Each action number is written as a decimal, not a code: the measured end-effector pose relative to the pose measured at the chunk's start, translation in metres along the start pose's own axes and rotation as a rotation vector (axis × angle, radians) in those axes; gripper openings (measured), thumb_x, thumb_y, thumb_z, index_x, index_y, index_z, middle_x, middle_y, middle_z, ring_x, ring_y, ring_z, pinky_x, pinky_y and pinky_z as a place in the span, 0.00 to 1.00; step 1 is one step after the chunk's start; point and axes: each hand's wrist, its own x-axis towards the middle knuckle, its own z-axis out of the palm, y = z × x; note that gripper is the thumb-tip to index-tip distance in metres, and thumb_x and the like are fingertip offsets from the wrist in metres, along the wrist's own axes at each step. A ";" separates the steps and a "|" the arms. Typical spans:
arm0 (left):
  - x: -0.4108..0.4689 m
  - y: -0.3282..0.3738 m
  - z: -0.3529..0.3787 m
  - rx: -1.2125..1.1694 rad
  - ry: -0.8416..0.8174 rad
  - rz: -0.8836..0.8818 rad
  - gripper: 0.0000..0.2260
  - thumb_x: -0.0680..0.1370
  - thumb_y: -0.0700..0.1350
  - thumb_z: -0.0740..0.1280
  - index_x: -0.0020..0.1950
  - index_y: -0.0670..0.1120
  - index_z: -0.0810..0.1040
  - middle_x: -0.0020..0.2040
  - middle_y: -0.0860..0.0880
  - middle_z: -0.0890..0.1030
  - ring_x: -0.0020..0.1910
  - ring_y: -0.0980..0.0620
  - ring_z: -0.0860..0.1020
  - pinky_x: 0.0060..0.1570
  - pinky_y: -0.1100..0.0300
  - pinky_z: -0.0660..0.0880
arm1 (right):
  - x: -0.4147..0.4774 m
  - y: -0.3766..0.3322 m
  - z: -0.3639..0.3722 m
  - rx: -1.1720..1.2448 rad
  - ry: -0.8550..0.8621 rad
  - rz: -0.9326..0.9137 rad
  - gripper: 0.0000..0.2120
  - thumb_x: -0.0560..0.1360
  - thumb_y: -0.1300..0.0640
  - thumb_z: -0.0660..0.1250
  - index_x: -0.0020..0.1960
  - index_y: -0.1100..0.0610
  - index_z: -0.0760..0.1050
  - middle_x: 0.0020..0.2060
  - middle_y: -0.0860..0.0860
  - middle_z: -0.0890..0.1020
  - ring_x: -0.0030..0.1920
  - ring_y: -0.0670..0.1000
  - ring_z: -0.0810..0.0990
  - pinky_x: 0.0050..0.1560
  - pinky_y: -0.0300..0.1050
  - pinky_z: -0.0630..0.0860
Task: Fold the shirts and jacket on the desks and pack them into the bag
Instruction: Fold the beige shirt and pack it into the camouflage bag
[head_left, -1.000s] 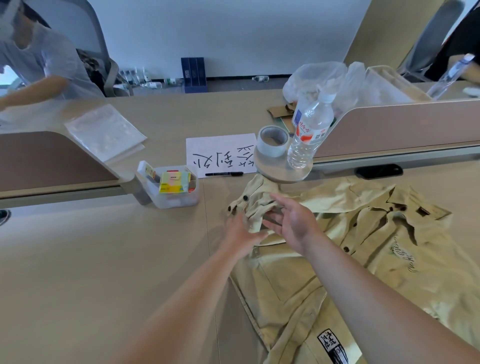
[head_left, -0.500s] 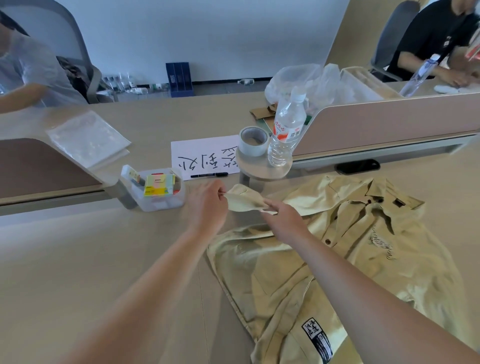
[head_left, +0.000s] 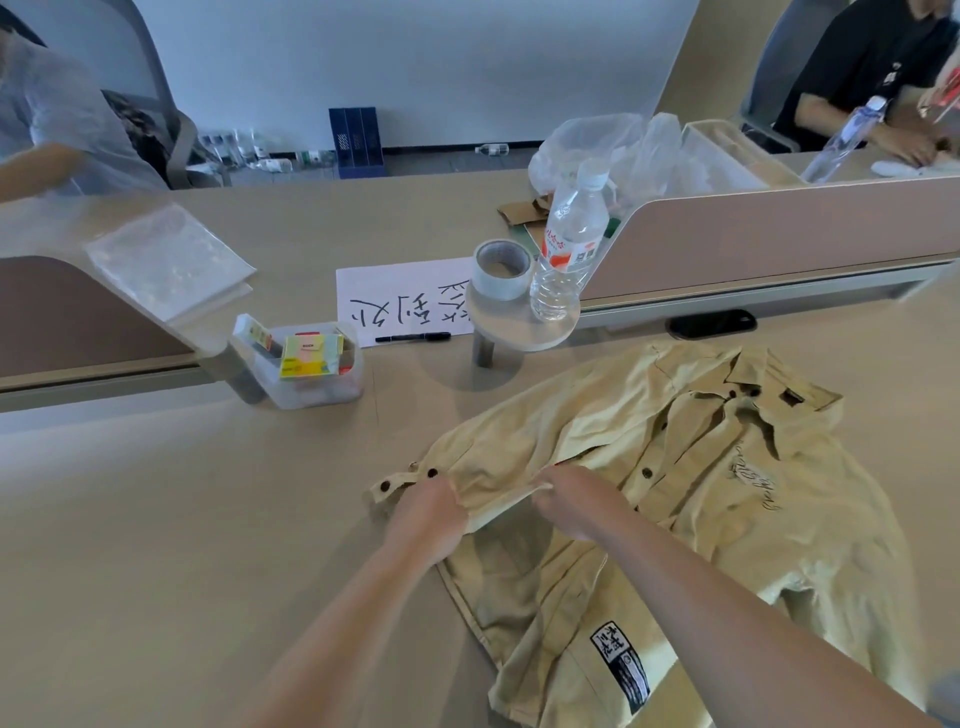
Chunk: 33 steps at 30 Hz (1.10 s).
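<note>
The desk (head_left: 156, 519) carried the khaki jacket (head_left: 701, 519), spread front-up with the collar away from me; the frame cut off its hem and my right forearm covered part of it. Its sleeve (head_left: 519, 441) ran leftward from the shoulder. My left hand (head_left: 423, 519) gripped the sleeve's near edge just beside the buttoned cuff (head_left: 400, 480), and my right hand (head_left: 576, 501) pinched the same edge close by, fingertips hidden under cloth.

Handwritten 签到处 on paper sheet (head_left: 400, 293), jacket patch (head_left: 621, 662) illegible
</note>
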 end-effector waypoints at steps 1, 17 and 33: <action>0.001 0.006 0.001 -0.053 -0.002 -0.005 0.07 0.76 0.37 0.56 0.41 0.46 0.69 0.36 0.50 0.74 0.33 0.51 0.71 0.32 0.56 0.64 | 0.001 0.009 -0.002 0.007 0.046 0.027 0.15 0.82 0.51 0.56 0.64 0.51 0.76 0.56 0.52 0.81 0.43 0.54 0.78 0.40 0.45 0.72; 0.080 0.197 0.055 0.026 0.108 0.083 0.22 0.79 0.50 0.66 0.72 0.49 0.71 0.69 0.48 0.72 0.60 0.50 0.76 0.56 0.54 0.78 | 0.082 0.204 -0.087 0.296 0.292 0.310 0.15 0.77 0.57 0.60 0.33 0.57 0.65 0.28 0.51 0.67 0.28 0.54 0.67 0.30 0.43 0.61; 0.127 0.247 0.061 0.061 0.183 -0.044 0.10 0.81 0.42 0.56 0.44 0.48 0.74 0.37 0.49 0.77 0.35 0.47 0.77 0.32 0.57 0.72 | 0.200 0.259 -0.134 1.358 0.184 0.606 0.12 0.77 0.53 0.71 0.45 0.62 0.76 0.41 0.61 0.81 0.33 0.56 0.79 0.27 0.43 0.72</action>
